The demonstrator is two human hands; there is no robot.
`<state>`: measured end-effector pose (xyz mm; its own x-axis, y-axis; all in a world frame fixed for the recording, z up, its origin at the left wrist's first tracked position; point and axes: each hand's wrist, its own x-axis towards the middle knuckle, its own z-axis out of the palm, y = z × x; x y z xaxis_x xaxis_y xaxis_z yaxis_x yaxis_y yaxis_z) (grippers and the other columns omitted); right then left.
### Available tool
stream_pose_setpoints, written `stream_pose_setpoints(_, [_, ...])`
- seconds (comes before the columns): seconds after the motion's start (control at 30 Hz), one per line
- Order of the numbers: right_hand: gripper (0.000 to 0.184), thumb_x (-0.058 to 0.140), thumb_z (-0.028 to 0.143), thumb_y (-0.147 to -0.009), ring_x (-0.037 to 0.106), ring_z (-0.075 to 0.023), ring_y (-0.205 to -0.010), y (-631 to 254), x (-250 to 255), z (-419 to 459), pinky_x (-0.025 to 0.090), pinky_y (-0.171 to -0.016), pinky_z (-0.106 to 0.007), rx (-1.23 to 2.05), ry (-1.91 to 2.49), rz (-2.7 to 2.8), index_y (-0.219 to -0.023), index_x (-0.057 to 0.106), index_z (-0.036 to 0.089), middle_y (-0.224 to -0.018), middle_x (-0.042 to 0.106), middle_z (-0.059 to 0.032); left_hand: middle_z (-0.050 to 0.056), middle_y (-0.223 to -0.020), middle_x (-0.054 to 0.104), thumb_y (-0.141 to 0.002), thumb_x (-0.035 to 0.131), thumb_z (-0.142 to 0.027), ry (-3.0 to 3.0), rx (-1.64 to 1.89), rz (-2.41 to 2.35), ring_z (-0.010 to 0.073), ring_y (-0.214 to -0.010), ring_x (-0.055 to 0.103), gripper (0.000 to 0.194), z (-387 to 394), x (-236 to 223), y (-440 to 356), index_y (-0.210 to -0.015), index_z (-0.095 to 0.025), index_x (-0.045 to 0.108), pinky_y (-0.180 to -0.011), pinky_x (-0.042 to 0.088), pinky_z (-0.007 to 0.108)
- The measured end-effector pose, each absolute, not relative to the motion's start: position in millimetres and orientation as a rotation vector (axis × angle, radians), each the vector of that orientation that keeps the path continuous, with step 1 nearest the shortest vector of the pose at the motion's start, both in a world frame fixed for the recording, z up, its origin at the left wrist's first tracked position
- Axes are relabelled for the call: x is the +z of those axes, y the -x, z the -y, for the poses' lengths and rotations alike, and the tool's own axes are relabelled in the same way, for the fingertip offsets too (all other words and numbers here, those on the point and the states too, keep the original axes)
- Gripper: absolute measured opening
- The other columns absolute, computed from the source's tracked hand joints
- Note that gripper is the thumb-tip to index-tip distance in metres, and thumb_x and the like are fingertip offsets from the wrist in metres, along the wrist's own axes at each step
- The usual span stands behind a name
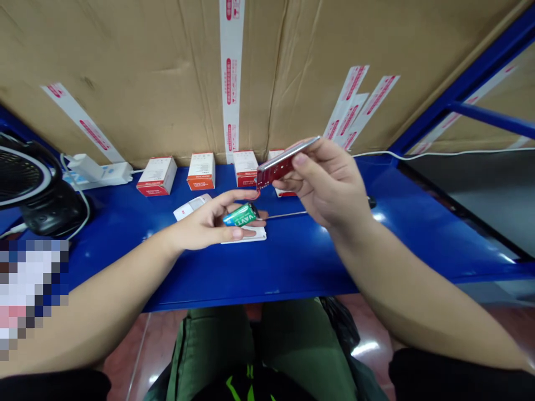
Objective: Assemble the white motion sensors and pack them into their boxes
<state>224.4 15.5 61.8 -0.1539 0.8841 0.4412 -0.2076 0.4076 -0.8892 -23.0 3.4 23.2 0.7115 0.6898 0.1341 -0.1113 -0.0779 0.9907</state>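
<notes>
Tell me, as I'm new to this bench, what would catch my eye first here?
The right hand raises a slim red-and-silver metal object above the blue shelf, the most eye-catching thing at centre. Just below, the left hand has a green battery between its fingers. Behind them, white-and-red boxes stand along the shelf against taped cardboard.

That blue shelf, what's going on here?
A person is working with bare hands at a blue shelf. Their left hand holds a green battery just above a flat white card, while their right hand lifts a flat red object with a silver edge. A small white device lies near the left hand, and white-and-red boxes stand in a row against taped cardboard.
</notes>
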Motion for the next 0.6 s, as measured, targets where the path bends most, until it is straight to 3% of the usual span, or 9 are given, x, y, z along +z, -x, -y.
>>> stream_pose_setpoints(0.1, [0.033,0.089,0.052,-0.085,0.076,-0.0188,-0.094,-222,47,-19,0.072,-0.085,-0.038,1.134,0.62,1.35,-0.097,0.067,0.031,-0.098,0.072,0.0009,0.01,-0.114,0.083,-0.079,0.097,-0.052,-1.354,0.748,-0.518,0.0339,-0.121,0.08,0.066,-3,24,21,-0.133,-0.026,0.069,-0.091,0.072,0.038])
stream_pose_setpoints(0.2, [0.033,0.089,0.051,-0.083,0.076,-0.0199,-0.098,-227,38,-28,0.072,-0.089,-0.042,1.159,0.6,1.324,-0.098,0.066,0.031,-0.098,0.073,0.0011,0.011,-0.119,0.083,-0.075,0.098,-0.059,-1.257,0.797,-0.635,0.0307,-0.114,0.082,0.069,-9,23,25,-0.129,-0.024,0.073,-0.081,0.072,0.029])
stream_pose_setpoints(0.33, [0.031,0.087,0.049,-0.083,0.078,-0.0197,-0.096,-236,32,-36,0.07,-0.091,-0.042,1.184,0.611,1.405,-0.095,0.066,0.03,-0.093,0.074,0.0017,0.013,-0.143,0.075,-0.084,0.092,-0.044,-1.277,0.814,-0.701,0.027,-0.12,0.08,0.056,-21,25,34,-0.133,-0.023,0.076,-0.094,0.071,0.028])
stream_pose_setpoints(0.5, [0.027,0.082,0.043,-0.084,0.074,-0.0147,-0.069,-244,28,-43,0.066,-0.07,-0.036,1.176,0.736,1.458,-0.098,0.063,0.03,-0.083,0.069,0.0051,0.015,-0.14,0.077,-0.093,0.079,-0.031,-1.279,0.802,-0.695,0.0311,-0.126,0.078,0.042,-28,29,43,-0.134,-0.018,0.077,-0.111,0.066,0.039])
stream_pose_setpoints(0.6, [0.023,0.08,0.038,-0.083,0.073,-0.0151,-0.072,-245,26,-47,0.065,-0.074,-0.037,1.205,0.717,1.442,-0.095,0.063,0.029,-0.081,0.068,0.0049,0.015,-0.137,0.078,-0.095,0.079,-0.032,-1.313,0.802,-0.676,0.0318,-0.128,0.077,0.041,-28,29,46,-0.134,-0.019,0.077,-0.112,0.065,0.04])
